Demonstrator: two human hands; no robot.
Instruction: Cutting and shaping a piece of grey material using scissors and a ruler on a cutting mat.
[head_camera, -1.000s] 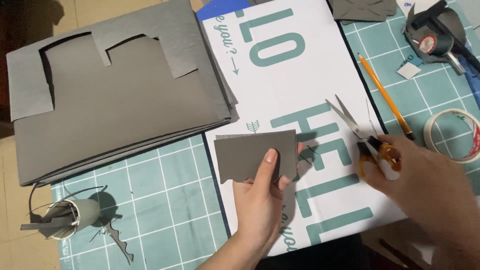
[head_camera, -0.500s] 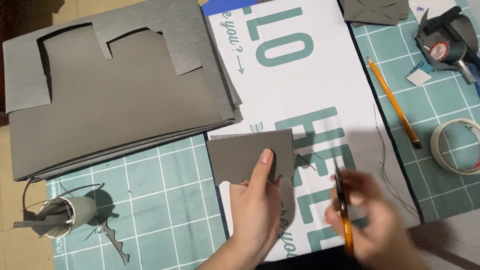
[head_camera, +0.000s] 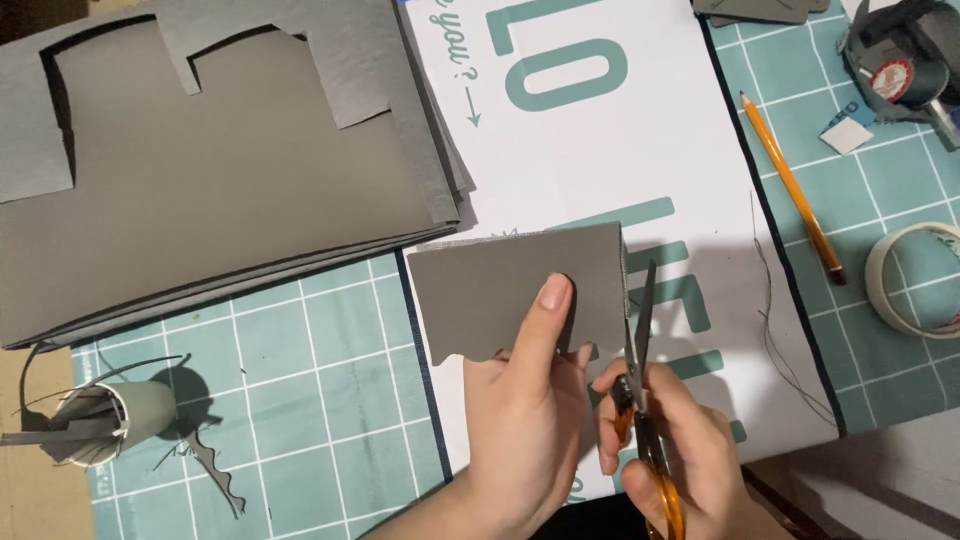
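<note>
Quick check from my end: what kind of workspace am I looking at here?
Likely a home craft desk: a green gridded cutting mat, stacked grey paper sheets, a tape roll and pencil.

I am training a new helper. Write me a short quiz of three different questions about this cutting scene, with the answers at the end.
1. True or false: the right hand holds the orange-handled scissors.
2. Multiple choice: the left hand holds which thing? A) the pencil B) the grey paper piece C) the tape roll
3. Short answer: on which side of the white printed sheet does the stack of large grey sheets lie in the head view?

Key
1. True; the blades stand open at the right edge of the grey paper piece.
2. B; the pencil and the tape roll lie untouched on the green cutting mat.
3. The left side.
</note>
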